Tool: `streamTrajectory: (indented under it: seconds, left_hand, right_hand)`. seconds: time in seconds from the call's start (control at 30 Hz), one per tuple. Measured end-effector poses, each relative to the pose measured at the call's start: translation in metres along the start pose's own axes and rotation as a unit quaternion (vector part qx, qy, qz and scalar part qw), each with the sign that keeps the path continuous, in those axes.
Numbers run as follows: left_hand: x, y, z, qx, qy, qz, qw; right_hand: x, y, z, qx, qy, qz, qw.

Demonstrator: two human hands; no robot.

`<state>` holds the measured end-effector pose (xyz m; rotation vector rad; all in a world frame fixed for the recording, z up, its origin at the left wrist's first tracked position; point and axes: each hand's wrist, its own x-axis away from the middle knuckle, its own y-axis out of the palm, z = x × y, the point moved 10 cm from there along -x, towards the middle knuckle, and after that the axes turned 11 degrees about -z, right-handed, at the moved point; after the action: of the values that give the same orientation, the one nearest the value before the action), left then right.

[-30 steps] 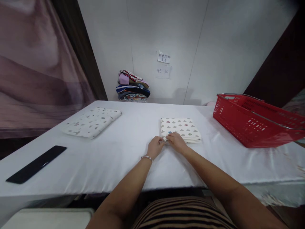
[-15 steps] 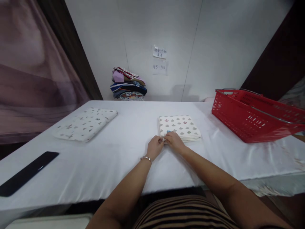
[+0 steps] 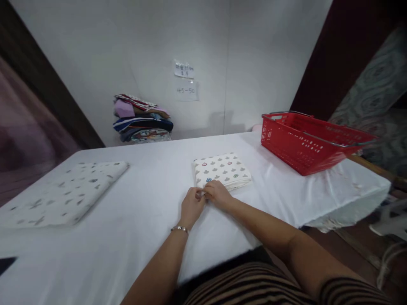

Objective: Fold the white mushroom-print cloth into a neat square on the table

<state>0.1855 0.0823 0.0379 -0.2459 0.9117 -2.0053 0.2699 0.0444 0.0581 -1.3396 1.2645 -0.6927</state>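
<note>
A white folded cloth (image 3: 219, 168) printed with grey, red, blue and green motifs lies flat on the white-covered table. At its near left corner my left hand (image 3: 192, 204) is closed, fingertips pinching the cloth's edge. Right beside it, my right hand (image 3: 218, 194) pinches the same corner, with its palm side over the front edge. The two hands' fingertips nearly touch, and the exact bit of cloth between them is partly hidden. Another folded white cloth (image 3: 68, 192) with grey prints rests farther left, apart from both hands.
A red plastic basket (image 3: 302, 146) with metal handles stands at the right of the table (image 3: 149, 241). A stack of folded fabrics (image 3: 143, 120) sits behind the far edge. Paper notes (image 3: 187, 90) hang on the wall. A dark flat object (image 3: 6, 264) lies at the left edge.
The view has turned to the right, so everything appears shifted left. Both hands stay pinched at the cloth's near left corner, and the cloth remains folded.
</note>
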Motion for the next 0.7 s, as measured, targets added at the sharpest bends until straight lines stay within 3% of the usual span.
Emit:
streamTrajectory:
  seconds: [0.27,0.4,0.47,0.53,0.63,0.7]
  left_hand:
    - [-0.006,0.004,0.002,-0.032,0.023,-0.013,0.999]
    - [-0.007,0.003,0.000,-0.019,0.021,-0.008,1.000]
    - [-0.007,0.003,-0.001,-0.018,0.014,-0.010,1.000]
    - [-0.006,0.004,-0.001,-0.023,0.003,-0.016,1.000]
    - [-0.006,0.005,-0.002,-0.040,-0.019,-0.022,0.999]
    - [-0.006,0.006,0.000,-0.052,-0.023,-0.020,0.998]
  right_hand:
    - [0.003,-0.009,0.001,-0.008,-0.024,-0.013,1.000]
    - [0.041,-0.043,0.028,-0.034,-0.018,0.071,0.997]
    - [0.071,-0.065,0.063,-0.050,0.051,0.145,0.987]
    - [0.106,-0.080,0.107,-0.069,0.161,0.205,0.963]
    - [0.144,-0.075,0.161,-0.114,0.313,0.201,0.921]
    - [0.154,-0.064,0.178,-0.141,0.363,0.168,0.905]
